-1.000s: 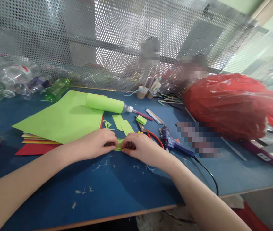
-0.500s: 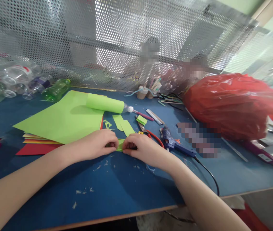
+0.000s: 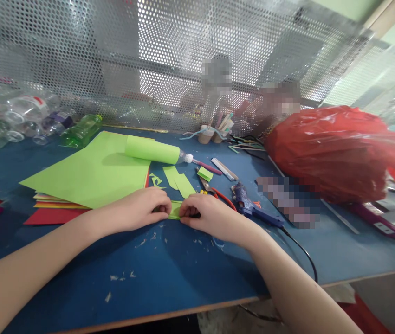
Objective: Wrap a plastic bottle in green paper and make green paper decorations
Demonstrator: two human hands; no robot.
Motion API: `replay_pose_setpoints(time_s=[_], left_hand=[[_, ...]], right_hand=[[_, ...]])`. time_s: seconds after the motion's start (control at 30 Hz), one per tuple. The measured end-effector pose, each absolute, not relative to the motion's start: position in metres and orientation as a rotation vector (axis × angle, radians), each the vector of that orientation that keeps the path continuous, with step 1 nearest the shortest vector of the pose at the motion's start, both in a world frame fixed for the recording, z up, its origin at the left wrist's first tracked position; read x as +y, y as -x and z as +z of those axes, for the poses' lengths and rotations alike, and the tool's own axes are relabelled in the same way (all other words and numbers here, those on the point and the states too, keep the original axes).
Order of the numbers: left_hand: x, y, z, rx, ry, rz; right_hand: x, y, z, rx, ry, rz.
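A small strip of green paper (image 3: 175, 210) lies between my hands on the blue table (image 3: 169, 278). My left hand (image 3: 150, 207) pinches its left end, fingers curled. At the right end, my right hand (image 3: 202, 211) grips it the same way; the fingers cover both ends. Just beyond are cut green paper pieces (image 3: 185, 185) and thin green scraps (image 3: 156, 180). Scissors with red handles (image 3: 223, 197) lie partly behind my right hand. A plastic bottle wrapped in green paper (image 3: 152, 149) rests on a stack of coloured sheets (image 3: 96, 171), the top one green.
A blue glue gun (image 3: 253, 208) with a black cable lies right of my right hand. A red plastic bag (image 3: 329, 153) fills the back right. Several plastic bottles (image 3: 26, 109) lie at the back left. Cups with sticks (image 3: 206, 134) stand by the perforated metal screen (image 3: 169, 60).
My right hand has shifted very slightly to the right, so a little more of the green strip shows between my hands. Everything else looks the same.
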State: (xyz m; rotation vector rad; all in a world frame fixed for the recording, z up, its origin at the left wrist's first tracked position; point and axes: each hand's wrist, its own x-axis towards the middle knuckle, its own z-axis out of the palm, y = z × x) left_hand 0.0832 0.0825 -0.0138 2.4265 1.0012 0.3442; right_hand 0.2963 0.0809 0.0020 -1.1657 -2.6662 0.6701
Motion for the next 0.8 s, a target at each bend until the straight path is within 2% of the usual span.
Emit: replay_pose_setpoints(time_s=[0.3,0.8], left_hand=[[0.0802,-0.0832,-0.0108,0.994,-2.434,0.343],[0.0823,-0.0822,-0.0136,0.969,-2.449,0.359]], right_hand=[[0.0831,-0.2972,0.0028,-2.614,1.182,0.767],[0.0816,-0.2970,0.0048,-2.647,1.219,0.728]])
